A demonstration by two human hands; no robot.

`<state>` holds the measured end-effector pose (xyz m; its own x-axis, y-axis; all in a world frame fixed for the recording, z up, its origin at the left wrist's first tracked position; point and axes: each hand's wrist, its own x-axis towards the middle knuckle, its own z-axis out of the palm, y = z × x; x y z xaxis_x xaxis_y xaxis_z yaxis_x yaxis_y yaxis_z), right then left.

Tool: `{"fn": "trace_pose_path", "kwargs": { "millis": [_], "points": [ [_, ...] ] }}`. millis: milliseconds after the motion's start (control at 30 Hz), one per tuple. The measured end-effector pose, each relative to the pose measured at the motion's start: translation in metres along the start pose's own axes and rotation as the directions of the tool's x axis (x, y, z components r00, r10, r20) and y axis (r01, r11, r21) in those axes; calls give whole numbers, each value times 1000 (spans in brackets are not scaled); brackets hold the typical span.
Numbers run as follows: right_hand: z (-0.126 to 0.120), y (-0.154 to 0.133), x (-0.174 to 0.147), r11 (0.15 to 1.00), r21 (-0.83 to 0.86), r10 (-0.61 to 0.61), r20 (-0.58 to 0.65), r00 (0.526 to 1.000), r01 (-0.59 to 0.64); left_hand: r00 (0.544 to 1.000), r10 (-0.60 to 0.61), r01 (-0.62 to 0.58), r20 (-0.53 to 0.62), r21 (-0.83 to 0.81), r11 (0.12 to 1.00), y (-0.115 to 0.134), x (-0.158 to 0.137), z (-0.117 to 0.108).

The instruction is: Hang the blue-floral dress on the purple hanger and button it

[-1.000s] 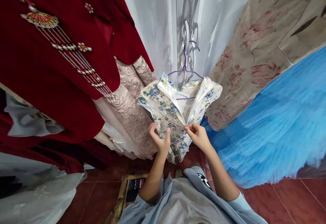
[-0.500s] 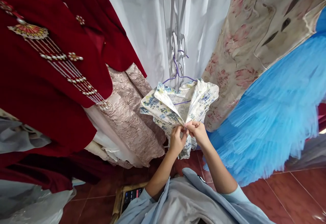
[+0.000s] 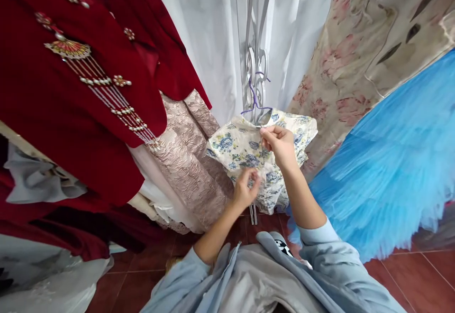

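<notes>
A sleeveless-looking dress [image 3: 241, 149], white with blue and yellow flowers, hangs from a purple hanger [image 3: 254, 96] in the middle of the view. At the top of its neckline, my right hand [image 3: 280, 144] is closed in a pinch on the edge of the cloth; the small part between thumb and finger is hidden. Lower down, my left hand [image 3: 245, 189] is beside the front of the dress. Its fingers are loosely curled and slightly blurred, with a gap to the thumb. The two sides of the dress's opening meet below my right hand.
Dark red velvet garments [image 3: 117, 23] with beaded ornaments and a pink textured skirt [image 3: 188, 161] hang on the left. White curtains [image 3: 209, 33] and a metal stand [image 3: 250, 54] are behind. Floral beige cloth [image 3: 341, 61] and a blue tulle dress [image 3: 387, 161] hang right, above red floor tiles [image 3: 423, 280].
My right hand has risen from mid-front to the neckline, and the V-shaped opening has closed. My left hand has come off the spot where both hands met. The camera view shifted slightly.
</notes>
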<state>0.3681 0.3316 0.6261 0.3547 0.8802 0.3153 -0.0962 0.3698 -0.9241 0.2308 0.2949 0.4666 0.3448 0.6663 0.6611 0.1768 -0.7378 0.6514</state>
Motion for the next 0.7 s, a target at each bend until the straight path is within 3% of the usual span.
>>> {"fn": "trace_pose_path", "kwargs": {
  "millis": [100, 133, 200, 267, 467, 633, 700],
  "points": [
    [-8, 0, -15, 997, -63, -35, -17, 999, 34, 970, 75, -70, -233, 30, 997, 10, 63, -38],
    [-10, 0, -18, 995, -82, -51, -12, 999, 50, 971, 104, -91, -215, 69, 993, 15, 86, -49],
    [-11, 0, -18, 990, -115, -77, 8, 997, 77, 988, 152, -147, -24, 142, 979, 24, 128, -67],
    [-11, 3, -15, 986, -136, -90, 23, 996, 92, 976, 202, -213, 79, 194, 957, 31, 155, -75],
    [-4, 27, -7, 991, -101, -88, 42, 995, 92, 983, 158, -177, 90, 272, 946, 43, 166, -77],
    [-2, 30, -10, 993, -72, -95, 5, 995, 95, 957, 133, -206, 256, 280, 938, 51, 166, -89],
    [-2, 27, -9, 995, -28, -100, 31, 995, 100, 954, 157, -230, 256, 287, 930, 54, 168, -90]
  ]
}}
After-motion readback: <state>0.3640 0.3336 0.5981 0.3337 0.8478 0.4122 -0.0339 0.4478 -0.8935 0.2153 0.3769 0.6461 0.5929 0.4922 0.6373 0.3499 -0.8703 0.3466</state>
